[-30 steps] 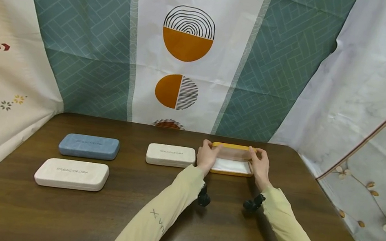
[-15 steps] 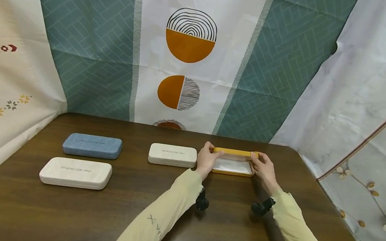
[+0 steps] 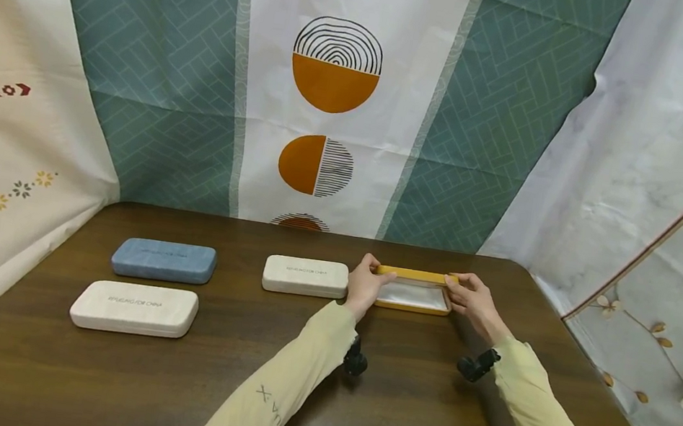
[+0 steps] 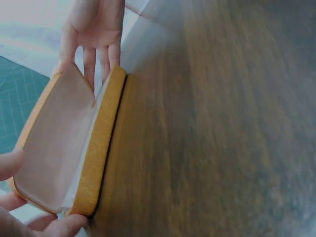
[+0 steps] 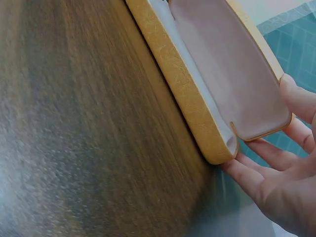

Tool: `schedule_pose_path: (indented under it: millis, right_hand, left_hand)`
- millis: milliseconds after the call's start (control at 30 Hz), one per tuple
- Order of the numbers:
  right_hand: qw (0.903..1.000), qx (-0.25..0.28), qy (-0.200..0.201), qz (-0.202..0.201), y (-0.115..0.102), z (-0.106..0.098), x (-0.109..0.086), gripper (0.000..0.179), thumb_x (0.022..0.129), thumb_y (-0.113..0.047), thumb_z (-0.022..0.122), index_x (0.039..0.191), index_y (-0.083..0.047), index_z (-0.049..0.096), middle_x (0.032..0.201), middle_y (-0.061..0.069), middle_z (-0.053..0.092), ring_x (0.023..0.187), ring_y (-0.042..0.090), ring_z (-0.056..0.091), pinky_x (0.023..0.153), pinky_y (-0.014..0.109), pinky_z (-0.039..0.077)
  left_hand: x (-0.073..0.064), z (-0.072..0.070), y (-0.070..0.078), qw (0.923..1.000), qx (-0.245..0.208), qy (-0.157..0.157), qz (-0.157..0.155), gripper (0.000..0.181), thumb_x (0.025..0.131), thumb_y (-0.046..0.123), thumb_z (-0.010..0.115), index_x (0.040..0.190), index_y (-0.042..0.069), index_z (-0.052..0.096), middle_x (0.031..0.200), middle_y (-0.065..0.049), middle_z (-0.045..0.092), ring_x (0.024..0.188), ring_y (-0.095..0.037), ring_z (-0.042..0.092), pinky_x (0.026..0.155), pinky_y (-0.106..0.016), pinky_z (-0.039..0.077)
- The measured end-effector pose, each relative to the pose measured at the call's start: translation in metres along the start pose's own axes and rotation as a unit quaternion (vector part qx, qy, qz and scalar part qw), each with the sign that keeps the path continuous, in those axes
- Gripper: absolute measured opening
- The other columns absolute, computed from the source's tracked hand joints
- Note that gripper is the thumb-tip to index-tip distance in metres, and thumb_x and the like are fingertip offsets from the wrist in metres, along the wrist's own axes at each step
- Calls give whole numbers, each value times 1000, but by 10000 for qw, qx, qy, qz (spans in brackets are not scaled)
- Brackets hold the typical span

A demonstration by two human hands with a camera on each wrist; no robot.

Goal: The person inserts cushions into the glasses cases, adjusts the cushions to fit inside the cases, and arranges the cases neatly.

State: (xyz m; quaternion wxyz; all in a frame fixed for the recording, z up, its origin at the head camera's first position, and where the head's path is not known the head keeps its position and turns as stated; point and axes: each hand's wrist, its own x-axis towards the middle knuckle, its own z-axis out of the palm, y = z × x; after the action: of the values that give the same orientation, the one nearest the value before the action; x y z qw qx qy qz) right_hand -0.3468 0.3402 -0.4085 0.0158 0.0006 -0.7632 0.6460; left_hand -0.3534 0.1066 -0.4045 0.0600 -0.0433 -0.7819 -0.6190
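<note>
A yellow glasses case (image 3: 412, 308) with a pale pink lining stands with its lid part-way up at the right of the table. Something whitish lies in its base, perhaps a cloth; the left wrist view shows only a strip of it. My left hand (image 3: 364, 287) holds the case's left end, thumb on the lid rim (image 4: 37, 106) and fingers around the outside. At the right end, my right hand (image 3: 474, 303) pinches the lid corner between thumb and fingers, with one fingertip touching the base (image 5: 197, 103).
Just left of my left hand lies a shut cream glasses case (image 3: 305, 277). Farther left are a blue case (image 3: 163, 261) and, nearer me, another cream case (image 3: 134, 309). Patterned cloth (image 3: 167, 72) hangs behind the brown table (image 3: 313, 413).
The yellow case's lid has tipped down toward its base, both hands keeping hold of it. My right wrist has swung outward to the right.
</note>
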Motion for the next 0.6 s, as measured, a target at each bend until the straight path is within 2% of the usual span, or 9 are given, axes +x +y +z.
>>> schedule_pose_path:
  millis: [133,333,600]
  right_hand:
    - [9997,137,-190,39,-2,-4,1,33,91,-23,57,112,-1,42,112,17,51,98,27,55,78,36,46]
    - [9981,364,-475,133,-5,-11,-1,23,90,-17,59,103,-5,45,102,6,56,99,29,54,80,40,45]
    - [9970,432,-611,187,-5,-15,-5,16,88,-12,61,96,-4,50,99,4,59,100,31,54,82,46,43]
  left_hand:
    - [-1,-1,4,9998,200,50,32,30,80,22,71,97,3,55,88,-9,53,81,-24,48,70,-34,40]
    - [-2,-2,5,9999,8,144,60,29,79,22,72,94,2,57,86,-7,56,77,-22,50,67,-33,42]
    - [-2,-1,0,9983,248,413,318,27,75,17,75,87,0,58,79,-6,55,74,-22,50,67,-31,42]
